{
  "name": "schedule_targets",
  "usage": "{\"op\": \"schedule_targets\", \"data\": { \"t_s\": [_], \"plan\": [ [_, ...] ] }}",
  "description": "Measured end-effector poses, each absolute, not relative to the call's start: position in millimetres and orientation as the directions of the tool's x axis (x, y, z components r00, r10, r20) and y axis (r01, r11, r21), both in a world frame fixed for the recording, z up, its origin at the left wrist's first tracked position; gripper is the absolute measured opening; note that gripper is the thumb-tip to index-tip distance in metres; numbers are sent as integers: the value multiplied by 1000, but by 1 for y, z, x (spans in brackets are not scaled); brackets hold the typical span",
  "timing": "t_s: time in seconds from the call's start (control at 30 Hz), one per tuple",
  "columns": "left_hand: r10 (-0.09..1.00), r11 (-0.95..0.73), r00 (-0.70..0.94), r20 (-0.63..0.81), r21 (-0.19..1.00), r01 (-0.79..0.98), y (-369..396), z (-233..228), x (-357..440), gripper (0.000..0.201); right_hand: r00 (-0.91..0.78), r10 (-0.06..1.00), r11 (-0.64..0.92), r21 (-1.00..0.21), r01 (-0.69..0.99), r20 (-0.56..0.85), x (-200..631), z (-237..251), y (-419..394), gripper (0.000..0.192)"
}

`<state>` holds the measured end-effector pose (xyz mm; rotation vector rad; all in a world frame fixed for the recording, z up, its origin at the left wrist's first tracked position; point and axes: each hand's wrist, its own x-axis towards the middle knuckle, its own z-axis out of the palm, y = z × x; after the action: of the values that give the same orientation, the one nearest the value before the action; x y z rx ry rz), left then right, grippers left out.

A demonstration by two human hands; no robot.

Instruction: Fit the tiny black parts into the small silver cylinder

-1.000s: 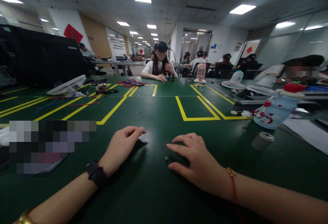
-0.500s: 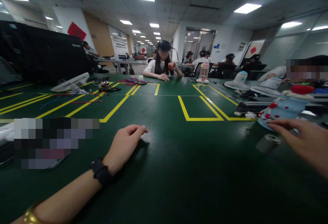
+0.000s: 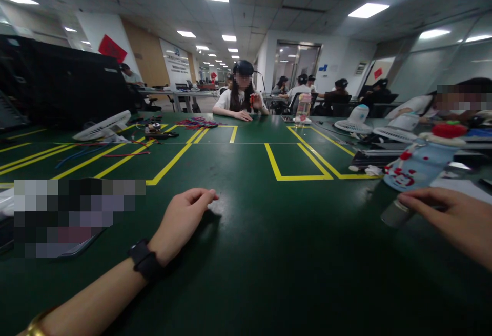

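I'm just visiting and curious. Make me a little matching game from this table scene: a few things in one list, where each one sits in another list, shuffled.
Things:
1. small grey cylinder
2. black wristwatch
3. white fan
4. blue patterned bottle

Places:
A. lying on the far left of the green table
B. on the left wrist, behind the left hand
C. at the fingertips of the right hand
D. on the right, just beyond the grey cylinder

Pairs: 1-C, 2-B, 3-A, 4-D
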<state>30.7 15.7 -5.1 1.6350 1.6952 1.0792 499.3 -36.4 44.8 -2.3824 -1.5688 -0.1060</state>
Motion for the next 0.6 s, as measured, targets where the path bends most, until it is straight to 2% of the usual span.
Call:
{"op": "schedule_targets", "data": {
  "t_s": [0.23, 0.37, 0.6],
  "plan": [
    [983, -57, -114, 144, 831, 554, 17, -7, 31, 37, 473, 867, -431, -241, 870, 156, 506, 42, -33, 45],
    [984, -55, -111, 139, 829, 556, 16, -6, 31, 37, 512, 842, -457, -283, 843, 167, 510, 38, -33, 51],
    [986, -52, -103, 131, 829, 556, 15, -5, 30, 37, 585, 795, -504, -359, 786, 164, 507, 39, -32, 50]
  ]
}}
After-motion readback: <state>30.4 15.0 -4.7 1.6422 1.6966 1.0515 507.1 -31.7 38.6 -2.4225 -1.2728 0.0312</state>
